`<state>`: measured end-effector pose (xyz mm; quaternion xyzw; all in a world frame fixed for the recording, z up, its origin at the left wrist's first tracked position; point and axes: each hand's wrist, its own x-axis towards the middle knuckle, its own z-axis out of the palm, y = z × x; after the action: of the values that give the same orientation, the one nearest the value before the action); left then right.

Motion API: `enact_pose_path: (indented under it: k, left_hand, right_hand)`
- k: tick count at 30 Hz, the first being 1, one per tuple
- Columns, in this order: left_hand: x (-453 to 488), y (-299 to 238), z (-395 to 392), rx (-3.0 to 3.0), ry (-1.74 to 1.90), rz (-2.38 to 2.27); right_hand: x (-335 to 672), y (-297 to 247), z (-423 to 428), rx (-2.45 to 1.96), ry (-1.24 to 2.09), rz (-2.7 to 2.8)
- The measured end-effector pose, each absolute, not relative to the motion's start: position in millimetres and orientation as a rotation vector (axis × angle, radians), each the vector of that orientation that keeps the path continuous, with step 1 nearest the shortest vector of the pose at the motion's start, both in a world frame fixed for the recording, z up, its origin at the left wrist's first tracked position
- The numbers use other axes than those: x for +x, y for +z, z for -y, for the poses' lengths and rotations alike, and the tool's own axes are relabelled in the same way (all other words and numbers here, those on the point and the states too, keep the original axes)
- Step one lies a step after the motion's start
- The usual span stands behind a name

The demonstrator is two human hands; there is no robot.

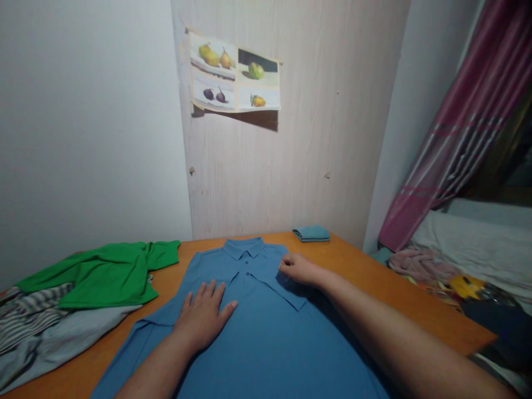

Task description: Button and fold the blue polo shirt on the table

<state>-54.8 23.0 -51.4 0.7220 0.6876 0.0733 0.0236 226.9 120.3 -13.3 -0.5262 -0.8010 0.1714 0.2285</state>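
A blue polo shirt [266, 332] lies spread flat, front up, on an orange-brown table [415, 305], its collar toward the wall. My left hand [203, 318] rests flat on the shirt's chest, left of the button placket, with fingers stretched out and apart. My right hand [297, 269] is near the shirt's right shoulder, fingers curled in a pinch on the blue fabric where the sleeve is folded inward.
A green shirt [108, 271], a striped garment [29, 318] and a grey garment [62, 343] are piled at the table's left. A small folded blue cloth [311, 233] sits at the far edge by the wall. A bed with clutter [457, 277] stands at the right.
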Motion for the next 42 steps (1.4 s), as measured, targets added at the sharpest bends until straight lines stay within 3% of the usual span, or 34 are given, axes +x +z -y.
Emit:
enact_pose_path:
  k: [9, 15, 29, 42]
  left_hand:
    - [-56.0, -54.7, -24.0, 2.237, 0.197, -2.137]
    - [-56.6, -56.6, -24.5, 2.239, 0.219, -2.136]
    - [-55.5, -54.9, -23.4, 2.249, 0.214, -2.127]
    - [-53.4, -50.4, -24.4, 2.245, 0.167, -2.141]
  right_hand:
    - [163.3, -27.7, -109.4, -1.637, 0.054, 2.396]
    - [163.4, -35.1, -126.2, -1.693, 0.212, 2.216]
    - [169.3, -13.6, -146.7, -1.403, 1.040, 1.584]
    - [261.1, -0.2, -127.3, -1.563, 0.786, 1.630]
